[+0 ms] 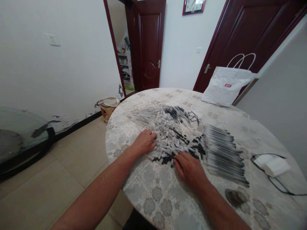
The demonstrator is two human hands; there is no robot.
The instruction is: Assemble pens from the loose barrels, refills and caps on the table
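A loose pile of pen parts lies on the round table: pale pen barrels (141, 116), short whitish pieces (169, 140), black pen caps (199, 150) and thin black-ended sticks (176, 113) that look like refills. My left hand (145, 142) rests at the pile's left edge, its fingers curled among the whitish pieces; what they hold, if anything, is hidden. At the near edge, my right hand (189, 167) is closed, thumb and fingertips together beside the small black pieces. Whatever it pinches is too small to make out. Right of it lies a row of black-tipped pens (224, 153).
A patterned cloth covers the table (153, 191). Toward the right edge lie eyeglasses (278, 183), folded white tissue (275, 164) and a small dark round object (235, 197). A white paper bag (227, 86) stands at the back right. A stool (107, 108) is beyond the left edge.
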